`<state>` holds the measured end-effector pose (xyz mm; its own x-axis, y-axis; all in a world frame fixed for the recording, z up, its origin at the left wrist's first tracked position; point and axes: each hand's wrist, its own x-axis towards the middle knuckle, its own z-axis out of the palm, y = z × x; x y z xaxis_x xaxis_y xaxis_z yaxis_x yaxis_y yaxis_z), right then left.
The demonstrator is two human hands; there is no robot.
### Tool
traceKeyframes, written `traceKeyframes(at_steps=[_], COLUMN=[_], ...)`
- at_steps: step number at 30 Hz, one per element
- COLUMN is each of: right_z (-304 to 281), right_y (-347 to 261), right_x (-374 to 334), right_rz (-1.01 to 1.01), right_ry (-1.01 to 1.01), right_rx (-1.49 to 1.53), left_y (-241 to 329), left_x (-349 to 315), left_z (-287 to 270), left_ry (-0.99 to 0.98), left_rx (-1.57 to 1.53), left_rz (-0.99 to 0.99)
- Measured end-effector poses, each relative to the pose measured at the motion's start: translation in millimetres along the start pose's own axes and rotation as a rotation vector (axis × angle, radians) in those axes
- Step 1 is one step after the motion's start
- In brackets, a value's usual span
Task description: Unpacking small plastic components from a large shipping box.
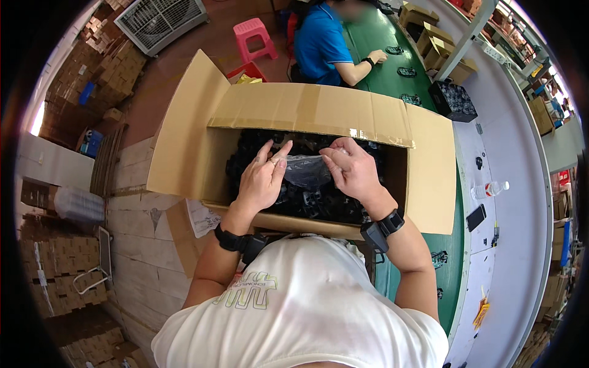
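Note:
A clear plastic bag (307, 171) is stretched between my hands above the opening of a large cardboard box (307, 105). My right hand (353, 170) is closed, pinching the bag's right side between thumb and fingers. At the bag's left edge, my left hand (261, 179) has its fingers raised and spread, with the thumb near the plastic. Whether anything lies inside the bag is hard to make out. Underneath, many black plastic parts (313, 205) fill the box, their exact kind unclear. The box flaps stand folded outward.
Right of the box runs a green conveyor belt (451, 270) carrying dark parts. A phone (476, 217) and a clear bottle (491, 189) rest on the pale ledge. Beyond the box sits a person in blue (320, 46). A pink stool (254, 38) and stacked cartons (70, 264) occupy the left.

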<state>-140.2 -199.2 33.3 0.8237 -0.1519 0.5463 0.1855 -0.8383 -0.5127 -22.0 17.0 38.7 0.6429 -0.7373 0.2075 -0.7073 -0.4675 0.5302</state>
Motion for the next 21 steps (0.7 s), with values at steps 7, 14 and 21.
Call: traceKeyframes(at_steps=[7,14,21], right_z=[11,23,37], right_y=[6,12,18], right_x=[-3,-5,-9], right_rz=[0.114,0.243,0.38], right_ry=[0.099,0.235,0.243], right_rx=[0.186,0.419,1.01], left_y=[-3,33,57], left_x=[3,-4,10], left_z=[13,47,67], left_ry=[0.033,-0.176,0.085], left_rx=[-0.583,-1.166,-0.65], left_rz=[0.104,0.173,0.114])
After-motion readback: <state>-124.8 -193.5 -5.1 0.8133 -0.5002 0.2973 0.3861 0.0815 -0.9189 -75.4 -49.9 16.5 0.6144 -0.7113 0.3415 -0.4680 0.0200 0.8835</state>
